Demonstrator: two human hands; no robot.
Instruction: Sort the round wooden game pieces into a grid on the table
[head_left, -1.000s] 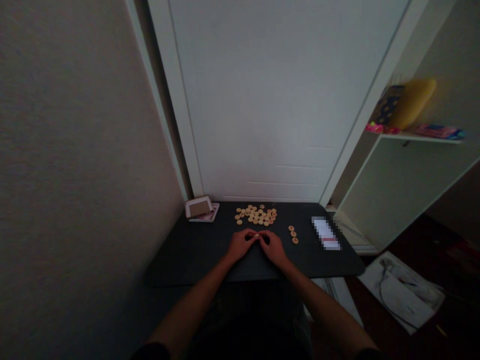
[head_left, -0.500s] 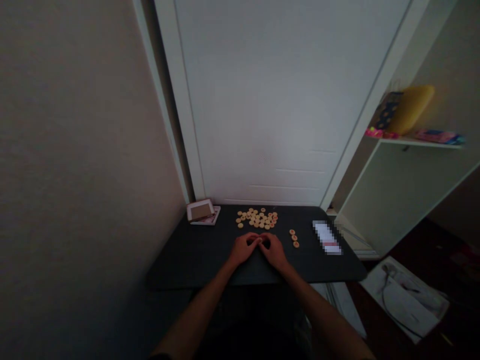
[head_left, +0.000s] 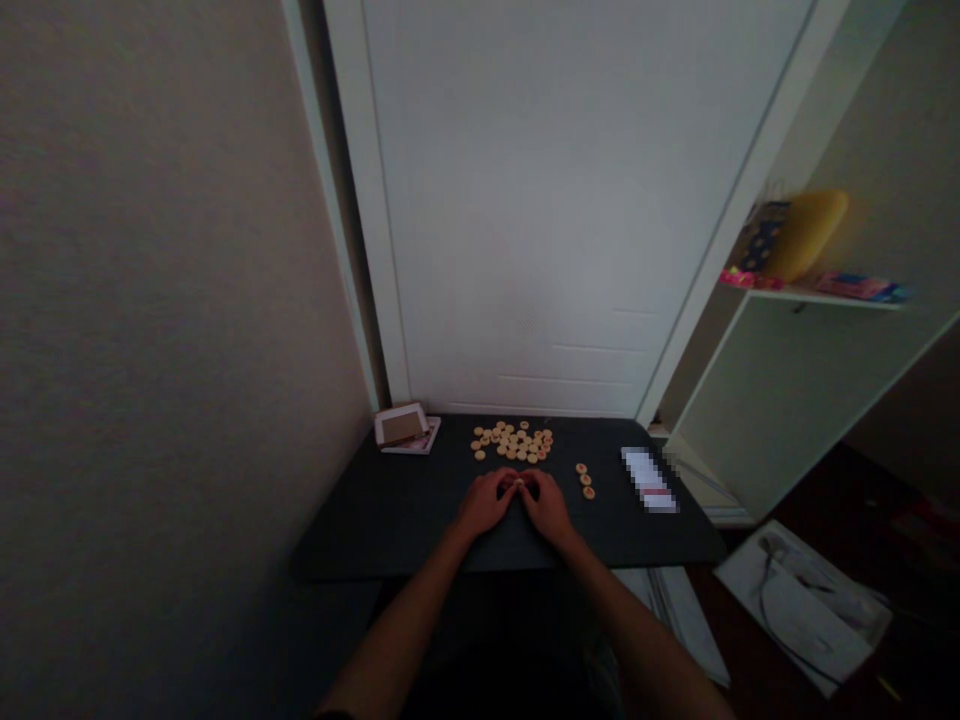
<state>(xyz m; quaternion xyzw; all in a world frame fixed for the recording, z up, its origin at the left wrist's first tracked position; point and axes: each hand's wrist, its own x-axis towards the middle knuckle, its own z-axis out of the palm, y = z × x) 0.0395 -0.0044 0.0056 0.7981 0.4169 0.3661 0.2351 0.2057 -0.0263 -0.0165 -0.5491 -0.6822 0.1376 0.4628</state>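
Pinching disc [head_left: 519,484] near illegibly marked discs [head_left: 586,480]

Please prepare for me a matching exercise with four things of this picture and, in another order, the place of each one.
Things
1. heap of round pieces
2. row of three round pieces
3. small pale piece
4. flat white-edged objects

Places
a. at the fingers of the left hand and right hand
b. at the far left corner of the dark table
c. on the table, beyond both hands
d. on the table, to the right of the right hand

Pairs: 1-c, 2-d, 3-a, 4-b
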